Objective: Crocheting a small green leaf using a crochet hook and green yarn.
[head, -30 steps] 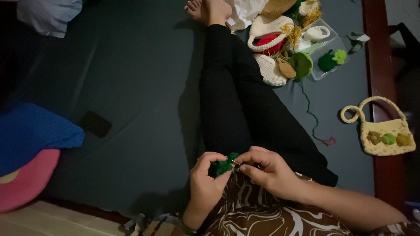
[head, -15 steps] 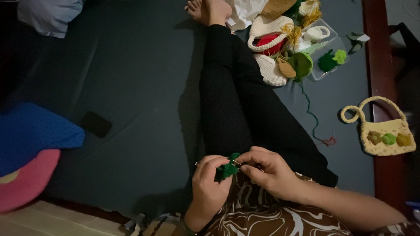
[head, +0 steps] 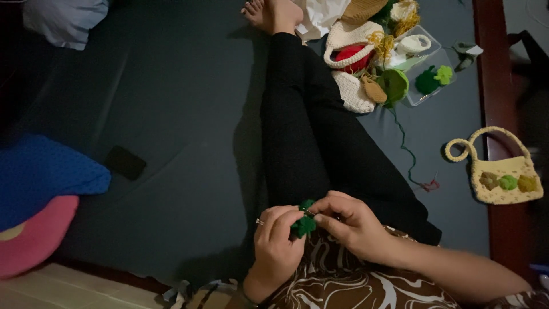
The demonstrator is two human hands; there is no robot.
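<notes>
Here, green crochet piece (head: 303,224) btwn both hands, left hand (head: 275,243) pinching it, right hand (head: 350,224) fingers closed on its edge

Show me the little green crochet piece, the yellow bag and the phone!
green crochet piece (head: 303,224), head view, its lower lobe.
yellow bag (head: 505,183), head view, its front.
phone (head: 125,162), head view, its middle.

Fingers (head: 286,220) hide much of the green crochet piece (head: 303,224).

Dark green crochet piece (head: 303,224), cream bag (head: 506,180), blue cushion (head: 43,174), pink cushion (head: 34,234).
</notes>
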